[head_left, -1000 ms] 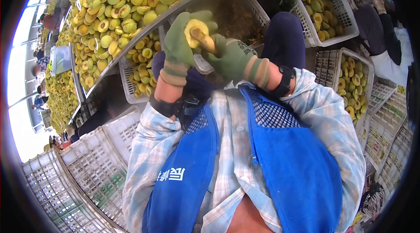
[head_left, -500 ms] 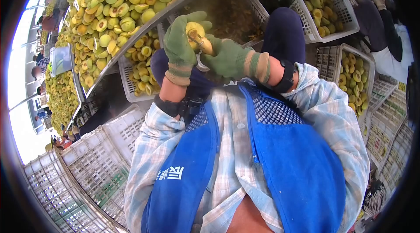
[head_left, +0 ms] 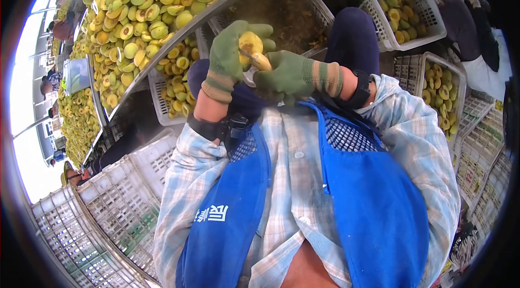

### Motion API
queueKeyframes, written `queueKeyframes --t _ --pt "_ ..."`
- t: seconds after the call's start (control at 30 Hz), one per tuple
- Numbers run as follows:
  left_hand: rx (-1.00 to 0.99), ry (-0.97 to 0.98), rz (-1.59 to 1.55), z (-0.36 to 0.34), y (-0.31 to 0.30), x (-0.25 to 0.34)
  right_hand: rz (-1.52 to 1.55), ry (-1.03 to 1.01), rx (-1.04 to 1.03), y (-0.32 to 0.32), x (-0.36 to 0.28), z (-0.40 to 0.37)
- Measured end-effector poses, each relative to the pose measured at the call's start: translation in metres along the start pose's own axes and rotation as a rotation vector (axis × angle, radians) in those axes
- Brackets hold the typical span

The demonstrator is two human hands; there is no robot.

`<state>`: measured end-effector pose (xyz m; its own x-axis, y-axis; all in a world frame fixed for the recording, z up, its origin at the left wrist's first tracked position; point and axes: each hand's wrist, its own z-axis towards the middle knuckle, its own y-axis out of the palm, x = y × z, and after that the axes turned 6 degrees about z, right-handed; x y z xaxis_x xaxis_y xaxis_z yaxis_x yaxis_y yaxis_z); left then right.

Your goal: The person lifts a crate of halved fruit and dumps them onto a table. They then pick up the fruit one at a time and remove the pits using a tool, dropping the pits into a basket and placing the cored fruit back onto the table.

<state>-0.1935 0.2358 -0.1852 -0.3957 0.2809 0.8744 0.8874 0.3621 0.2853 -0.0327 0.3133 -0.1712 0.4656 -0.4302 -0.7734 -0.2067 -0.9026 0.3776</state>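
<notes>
My left hand (head_left: 226, 52), in a green knitted glove with a tan-striped cuff, holds a yellow fruit (head_left: 250, 43). Its fingers curve around the far side of the fruit. My right hand (head_left: 290, 75), gloved the same way, grips a small tool with a tan handle (head_left: 261, 61). The tool's thin metal part touches the fruit, but its tip is hard to make out. Both hands are close together above my lap.
A large metal-edged table (head_left: 179, 35) heaped with halved fruit lies ahead. Below its edge is a crate of dark scraps (head_left: 281, 17). Fruit crates (head_left: 420, 44) stand at the right, and empty white crates (head_left: 122, 201) at the left. A co-worker's leg (head_left: 460, 28) shows at the far right.
Both hands have shifted slightly to the right with the fruit and tool. The fruit sits at a different angle, with more of its yellow face showing.
</notes>
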Motion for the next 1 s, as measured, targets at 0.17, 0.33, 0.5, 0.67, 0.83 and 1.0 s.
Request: queueKeyframes --t 0.17,0.33,0.5,0.67,0.83,1.0 --pt "0.06 0.028 -0.022 0.001 0.003 -0.003 0.304 0.042 -0.05 0.003 -0.004 -0.005" --pt "0.117 0.076 0.075 -0.006 0.014 0.005 0.616 0.056 -0.262 0.0 -0.004 -0.003" --pt "0.198 0.273 -0.012 0.001 0.018 -0.004 1.35 0.138 -0.869 -0.001 0.019 0.024" --pt "0.346 0.429 -0.189 0.015 0.004 -0.014 1.352 -0.033 -0.574 -0.003 0.007 0.012" --pt "0.633 0.366 -0.141 -0.003 -0.05 0.007 0.816 -0.036 0.075 -0.016 0.004 0.014" --pt "0.917 0.414 -0.142 -0.065 -0.144 -0.005 0.795 0.066 0.167 -0.018 0.032 0.027"
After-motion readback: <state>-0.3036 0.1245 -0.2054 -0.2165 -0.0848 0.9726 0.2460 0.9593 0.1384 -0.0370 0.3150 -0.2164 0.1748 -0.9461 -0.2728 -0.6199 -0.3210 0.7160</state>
